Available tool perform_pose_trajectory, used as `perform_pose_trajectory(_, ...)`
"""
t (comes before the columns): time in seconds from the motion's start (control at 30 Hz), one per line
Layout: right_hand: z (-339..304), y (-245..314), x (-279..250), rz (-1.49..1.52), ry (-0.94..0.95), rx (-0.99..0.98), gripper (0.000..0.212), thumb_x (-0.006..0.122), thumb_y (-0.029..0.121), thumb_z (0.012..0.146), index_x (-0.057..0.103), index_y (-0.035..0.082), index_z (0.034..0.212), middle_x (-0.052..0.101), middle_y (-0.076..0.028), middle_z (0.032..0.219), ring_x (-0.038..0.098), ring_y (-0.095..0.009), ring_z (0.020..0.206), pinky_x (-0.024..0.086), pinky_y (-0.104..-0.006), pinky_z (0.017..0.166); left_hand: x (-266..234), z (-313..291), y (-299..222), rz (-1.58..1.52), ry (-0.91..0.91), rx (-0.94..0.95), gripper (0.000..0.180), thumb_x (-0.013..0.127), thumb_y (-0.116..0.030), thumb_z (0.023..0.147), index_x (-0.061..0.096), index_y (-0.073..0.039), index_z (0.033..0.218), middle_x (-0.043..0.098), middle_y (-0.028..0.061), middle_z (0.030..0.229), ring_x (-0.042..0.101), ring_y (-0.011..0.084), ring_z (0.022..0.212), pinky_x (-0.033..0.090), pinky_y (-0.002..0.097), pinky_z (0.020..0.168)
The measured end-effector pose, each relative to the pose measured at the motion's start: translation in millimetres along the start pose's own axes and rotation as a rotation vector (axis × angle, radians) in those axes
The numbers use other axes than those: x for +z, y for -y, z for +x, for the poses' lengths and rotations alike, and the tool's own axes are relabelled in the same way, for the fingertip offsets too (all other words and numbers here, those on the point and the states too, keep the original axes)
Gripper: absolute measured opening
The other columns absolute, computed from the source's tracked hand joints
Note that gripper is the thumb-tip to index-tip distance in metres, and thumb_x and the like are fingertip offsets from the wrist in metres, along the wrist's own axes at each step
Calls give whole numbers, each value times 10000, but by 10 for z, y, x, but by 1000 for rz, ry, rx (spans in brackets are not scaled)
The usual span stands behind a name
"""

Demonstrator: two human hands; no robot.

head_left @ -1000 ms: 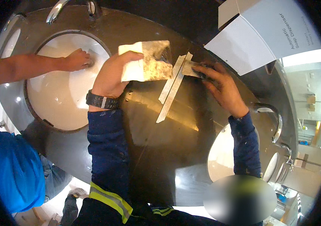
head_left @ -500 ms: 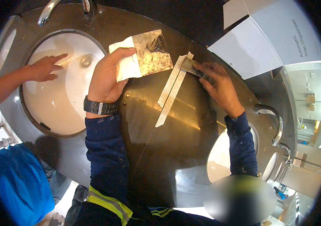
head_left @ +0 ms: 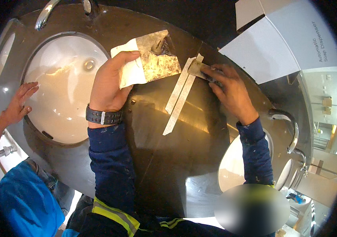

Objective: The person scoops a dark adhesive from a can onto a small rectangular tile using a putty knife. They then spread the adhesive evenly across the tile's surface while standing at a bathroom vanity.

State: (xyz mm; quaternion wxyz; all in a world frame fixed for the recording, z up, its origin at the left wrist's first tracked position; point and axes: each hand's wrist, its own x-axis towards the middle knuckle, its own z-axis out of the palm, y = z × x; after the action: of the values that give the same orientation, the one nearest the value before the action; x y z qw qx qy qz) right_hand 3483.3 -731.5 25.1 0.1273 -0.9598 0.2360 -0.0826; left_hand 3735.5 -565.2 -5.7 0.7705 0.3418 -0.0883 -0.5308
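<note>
My left hand (head_left: 106, 85) is closed on a flat square card (head_left: 162, 65), thumb on top. The card is part white and part smeared brownish, with a dark lump of paste near its far edge. Over the dark countertop (head_left: 164, 162), my right hand (head_left: 231, 91) grips a small flat spreader (head_left: 195, 68). Its edge rests at the upper end of two pale strips of masking tape (head_left: 179, 96), which run side by side with a narrow gap. My fingers hide the rest of the spreader.
A co-worker's hand (head_left: 18, 102) is at the rim of the left oval sink (head_left: 65, 102). Another sink (head_left: 231, 166) lies under my right forearm, beside a chrome faucet (head_left: 293, 130). A white cardboard box (head_left: 263, 51) stands at the far right, near a mirror (head_left: 324, 130).
The co-worker's hand has drawn back left from over the sink to its rim. My left hand and the card have shifted slightly left. My right hand stays nearly in place with the spreader.
</note>
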Motion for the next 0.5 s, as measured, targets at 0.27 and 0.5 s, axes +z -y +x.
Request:
perform_pose_trajectory(0.27, -33, 27, -100, -100, 39, -4, 399, 643, 87, 834, 648, 132, 1231, 611, -170, 1215, 560, -379, 1130, 462, -448, 979, 42, -35, -34, 38, -29, -10, 279, 605, -107, 912, 604, 54, 1140, 671, 133, 1133, 670, 223, 1025, 533, 343, 900)
perform_pose_trajectory(0.5, -63, 136, -152, -23, 19, 23, 390, 646, 85, 825, 657, 135, 1212, 614, -171, 1187, 589, -380, 1072, 486, -437, 933, -41, -11, -26, 42, 6, -1, 264, 603, -109, 915, 613, 50, 1125, 674, 126, 1126, 667, 214, 1016, 526, 332, 900)
